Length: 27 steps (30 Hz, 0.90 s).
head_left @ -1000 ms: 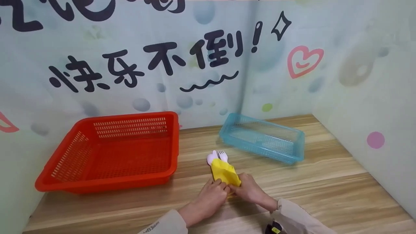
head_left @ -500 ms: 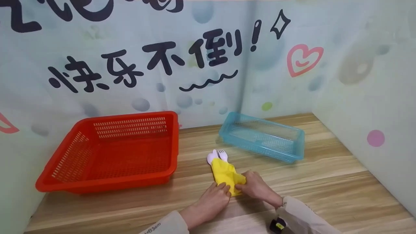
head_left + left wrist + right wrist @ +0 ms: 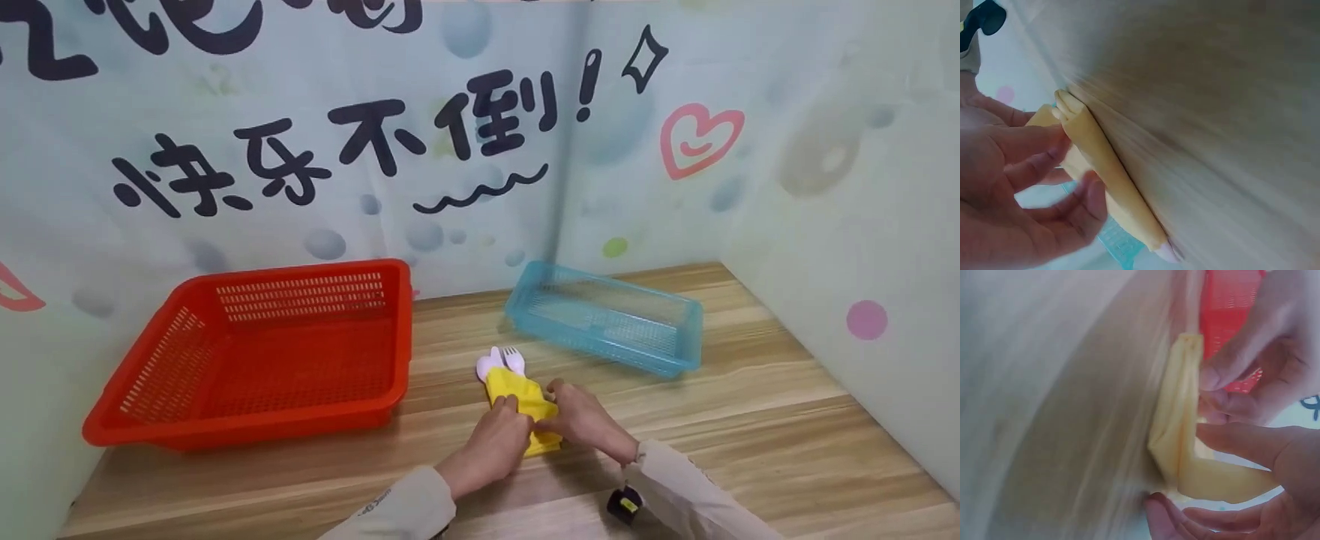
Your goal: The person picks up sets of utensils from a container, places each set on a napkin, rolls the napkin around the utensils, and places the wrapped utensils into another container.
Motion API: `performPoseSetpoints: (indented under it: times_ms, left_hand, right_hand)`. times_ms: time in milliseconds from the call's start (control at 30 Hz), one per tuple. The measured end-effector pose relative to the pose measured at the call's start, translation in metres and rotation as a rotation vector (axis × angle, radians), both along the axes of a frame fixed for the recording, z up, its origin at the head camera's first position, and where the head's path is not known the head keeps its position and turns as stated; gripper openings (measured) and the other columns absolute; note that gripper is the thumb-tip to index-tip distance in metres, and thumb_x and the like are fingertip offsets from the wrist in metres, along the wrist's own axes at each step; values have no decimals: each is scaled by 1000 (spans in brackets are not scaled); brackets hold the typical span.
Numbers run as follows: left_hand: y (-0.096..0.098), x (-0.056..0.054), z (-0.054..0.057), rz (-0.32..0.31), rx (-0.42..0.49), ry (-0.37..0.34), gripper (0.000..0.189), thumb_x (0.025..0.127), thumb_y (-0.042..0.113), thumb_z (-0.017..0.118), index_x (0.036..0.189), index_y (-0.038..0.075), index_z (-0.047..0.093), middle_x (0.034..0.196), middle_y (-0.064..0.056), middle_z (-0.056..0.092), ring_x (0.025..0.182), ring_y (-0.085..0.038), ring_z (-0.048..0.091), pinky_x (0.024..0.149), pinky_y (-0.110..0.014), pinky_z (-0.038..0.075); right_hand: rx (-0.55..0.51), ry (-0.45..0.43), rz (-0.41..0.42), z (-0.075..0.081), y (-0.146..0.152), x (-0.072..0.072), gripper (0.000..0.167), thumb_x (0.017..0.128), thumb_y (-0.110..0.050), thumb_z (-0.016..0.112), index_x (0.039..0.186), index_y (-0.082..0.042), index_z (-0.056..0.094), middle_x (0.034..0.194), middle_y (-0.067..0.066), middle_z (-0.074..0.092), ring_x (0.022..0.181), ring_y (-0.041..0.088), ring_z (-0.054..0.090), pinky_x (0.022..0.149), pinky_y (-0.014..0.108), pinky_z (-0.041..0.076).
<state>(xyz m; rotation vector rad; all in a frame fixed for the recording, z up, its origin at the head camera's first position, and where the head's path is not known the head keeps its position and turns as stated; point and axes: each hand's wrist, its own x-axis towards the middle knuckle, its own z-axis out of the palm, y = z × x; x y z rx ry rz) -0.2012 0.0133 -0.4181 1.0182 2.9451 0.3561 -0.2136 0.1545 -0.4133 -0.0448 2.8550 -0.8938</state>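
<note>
A yellow cloth napkin (image 3: 508, 382) lies folded around lilac cutlery on the wooden table. From its far end stick out a spoon (image 3: 484, 367), a fork (image 3: 514, 361) and a narrow piece between them. My left hand (image 3: 491, 441) bends its fingers over the napkin's left side and holds the fold; the left wrist view has the thumb and fingers at the rolled cloth (image 3: 1114, 171). On the other side my right hand (image 3: 589, 420) grips a loose flap (image 3: 1224, 481) of the napkin. The cutlery handles are hidden inside the cloth.
A large red plastic basket (image 3: 401, 360) stands on the left of the table. Behind the hands, to the right, sits a smaller blue basket (image 3: 600, 351). A printed curtain (image 3: 465, 247) hangs along the back. A dark device (image 3: 624, 504) is at the right wrist.
The right hand first pulled the napkin's flap rightward, then came back a little to the left. The left hand shifted forward along the cloth. The cutlery and both baskets stayed put.
</note>
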Motion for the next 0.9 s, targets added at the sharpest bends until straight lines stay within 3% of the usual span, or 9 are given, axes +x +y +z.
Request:
performPoseSetpoints:
  times_ms: [67, 200, 300, 400, 567, 733, 900]
  left_hand:
    - [0, -1, 0, 86, 48, -65, 24, 78, 13, 68, 95, -3, 64, 97, -17, 52, 81, -24, 49, 72, -29, 50]
    - [-3, -8, 3, 260, 154, -218, 58, 74, 19, 72, 117, -11, 47, 108, -24, 47, 83, -26, 50, 72, -34, 48]
    - [-6, -13, 4, 332, 245, -344, 75, 73, 20, 73, 126, -13, 32, 107, -24, 48, 87, -26, 50, 78, -37, 46]
    - [-7, -17, 3, 347, 291, -430, 81, 73, 18, 73, 129, -15, 26, 108, -25, 49, 93, -28, 49, 83, -38, 44]
    - [-8, -18, 2, 377, 358, -479, 85, 71, 13, 74, 132, -13, 20, 116, -28, 43, 100, -30, 46, 88, -40, 41]
    - [-10, -16, 0, 384, 435, -503, 89, 71, 8, 74, 134, -13, 15, 126, -28, 35, 107, -32, 42, 94, -42, 37]
    - [-12, -14, -1, 358, 481, -489, 88, 71, 7, 74, 134, -12, 15, 126, -29, 33, 108, -33, 41, 95, -43, 36]
  right_hand:
    - [-15, 2, 2, -1, -3, -3, 48, 70, -14, 75, 109, 4, 52, 108, 21, 57, 85, 24, 54, 79, 38, 48]
    - [-34, -17, 2, -2, -7, -8, 49, 68, -9, 75, 108, 7, 53, 104, 21, 58, 85, 24, 53, 81, 39, 46]
    - [-51, -29, 7, -3, -8, -11, 46, 68, -9, 74, 106, 9, 54, 103, 21, 58, 86, 25, 53, 82, 39, 46]
    - [-84, -29, 7, -4, -8, -14, 39, 69, -10, 74, 99, 8, 58, 94, 16, 61, 79, 22, 53, 74, 34, 48]
    - [-166, -100, -25, -6, -7, -18, 25, 71, -11, 72, 91, 3, 65, 75, 5, 58, 62, 14, 50, 57, 22, 45]
    - [-203, -146, -39, -6, -7, -18, 22, 72, -10, 71, 89, 3, 66, 70, 3, 56, 60, 13, 50, 55, 20, 45]
    - [-282, -190, -63, -5, -8, -18, 19, 73, -8, 68, 90, 1, 66, 71, 3, 55, 63, 14, 49, 56, 20, 42]
